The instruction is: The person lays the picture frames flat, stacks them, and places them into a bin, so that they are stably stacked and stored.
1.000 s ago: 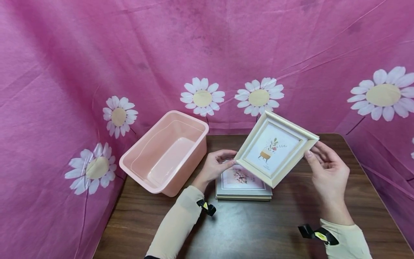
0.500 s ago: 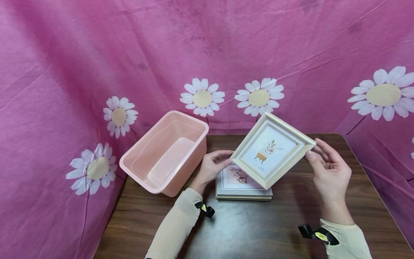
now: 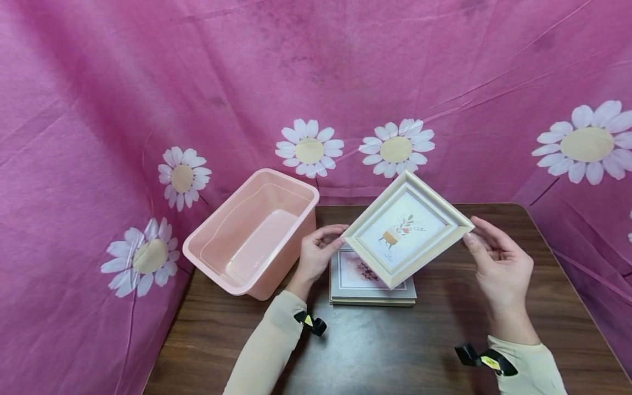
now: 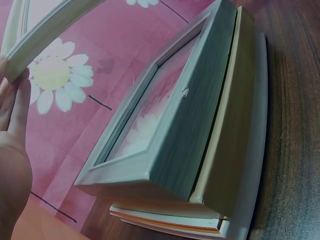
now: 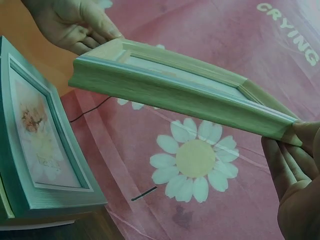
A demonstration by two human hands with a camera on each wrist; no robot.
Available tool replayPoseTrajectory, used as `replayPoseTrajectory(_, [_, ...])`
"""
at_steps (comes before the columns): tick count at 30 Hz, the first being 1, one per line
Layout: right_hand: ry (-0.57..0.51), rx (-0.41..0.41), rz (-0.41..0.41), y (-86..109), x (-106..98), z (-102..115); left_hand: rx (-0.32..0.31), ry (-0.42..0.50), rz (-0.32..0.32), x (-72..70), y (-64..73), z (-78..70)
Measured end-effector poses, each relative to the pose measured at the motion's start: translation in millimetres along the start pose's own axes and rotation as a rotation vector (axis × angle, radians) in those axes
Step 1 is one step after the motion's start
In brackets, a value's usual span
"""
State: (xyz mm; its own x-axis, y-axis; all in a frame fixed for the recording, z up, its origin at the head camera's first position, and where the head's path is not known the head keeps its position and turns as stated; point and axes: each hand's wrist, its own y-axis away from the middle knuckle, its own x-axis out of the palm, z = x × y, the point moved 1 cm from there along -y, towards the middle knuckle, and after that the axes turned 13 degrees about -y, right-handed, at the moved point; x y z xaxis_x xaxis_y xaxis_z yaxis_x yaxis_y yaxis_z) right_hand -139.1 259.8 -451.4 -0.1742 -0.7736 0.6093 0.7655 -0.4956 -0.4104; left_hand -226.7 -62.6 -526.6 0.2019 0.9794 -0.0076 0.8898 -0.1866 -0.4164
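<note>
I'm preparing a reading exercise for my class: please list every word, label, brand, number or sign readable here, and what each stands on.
"CRYING": on the pink fabric backdrop printed with white daisies, right wrist view.
Cream rectangular picture frame: lettering on its print, too small to read.
Grey rectangular picture frame: lettering on its print, too blurred to read.
No brand or number is legible.

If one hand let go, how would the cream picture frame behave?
The cream picture frame probably wouldn't flop, being thick and straight-edged. It would likely tip, since the left hand and right hand pinch only opposite corners.
</note>
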Motion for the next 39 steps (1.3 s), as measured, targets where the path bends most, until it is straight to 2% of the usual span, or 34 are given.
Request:
replayPoseTrajectory(9, [0.021, -0.02, 0.061, 4.2, 0, -2, 0.032, 0.0, -0.072, -0.5, 2.8, -0.5])
replayPoseTrajectory(24, [0.18, -0.03, 0.036, 16.1, -3, -6, 0.058, -0.01, -0.198, 3.1, 1.2, -1.6])
replayPoseTrajectory(33, [0.154, -0.052, 0.044, 26.6, -6, -10, 0.037, -0.033, -0.268, 4.5, 0.9, -0.8])
replayPoseTrajectory(39, [0.264, -0.027, 0.045, 36.9, -11, -13, -0.001, -0.028, -0.308, 4.6, 0.3, -0.4])
